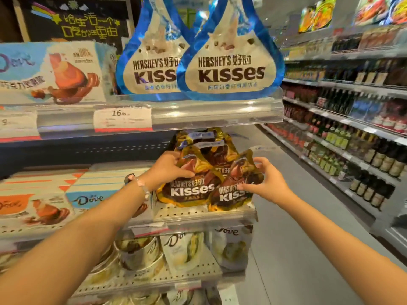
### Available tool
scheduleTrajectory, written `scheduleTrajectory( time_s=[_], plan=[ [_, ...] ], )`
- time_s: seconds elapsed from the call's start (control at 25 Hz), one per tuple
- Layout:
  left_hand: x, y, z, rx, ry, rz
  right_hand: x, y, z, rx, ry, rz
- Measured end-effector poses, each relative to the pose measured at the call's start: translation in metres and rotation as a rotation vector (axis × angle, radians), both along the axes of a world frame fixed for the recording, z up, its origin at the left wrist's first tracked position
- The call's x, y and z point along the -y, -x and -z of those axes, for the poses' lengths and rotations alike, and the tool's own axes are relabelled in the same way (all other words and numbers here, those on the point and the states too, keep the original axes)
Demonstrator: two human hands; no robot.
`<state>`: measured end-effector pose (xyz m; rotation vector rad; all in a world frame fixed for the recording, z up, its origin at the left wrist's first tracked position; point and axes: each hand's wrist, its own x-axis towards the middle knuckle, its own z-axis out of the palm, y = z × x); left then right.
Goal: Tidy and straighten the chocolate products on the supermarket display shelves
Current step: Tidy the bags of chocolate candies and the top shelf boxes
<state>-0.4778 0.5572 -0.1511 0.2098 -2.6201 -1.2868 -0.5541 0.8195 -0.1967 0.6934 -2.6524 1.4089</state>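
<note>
Gold Kisses bags: we see them on the middle shelf, at its right end, straight ahead of our hands.
Left bag: stands nearly upright, point up, facing us.
Right bag: leans to the right, its long axis tipped off vertical, its lower edge overlapping the left bag's corner.
Left hand: our fingers curl over the top left of the left bag, gripping it.
Right hand: we hold the right bag by its right edge, thumb on the front.
Nearer hand: the right one, for the leaning bag; we judge that bag wants turning upright toward the left.
Count, gold bags: two in front, at least two more behind; we cannot tell the full number.
Count, blue Kisses bags: two, side by side on the shelf above.
Count, Dove boxes: two fronts visible left of the gold bags.
</note>
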Motion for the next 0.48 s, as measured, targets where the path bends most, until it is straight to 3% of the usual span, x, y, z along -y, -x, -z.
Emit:
scheduleTrajectory(
  time_s=[0.2, 0.48],
  plan=[
    [-0.002, 0.007, -0.004, 0.138, 0.121, -0.069, 0.008, 0.009, 0.000, -0.030, -0.053, -0.062],
    [0.009, 0.010, -0.010, 0.265, 0.096, -0.026, 0.030, -0.008, 0.010, -0.103, -0.010, 0.034]
  ],
)
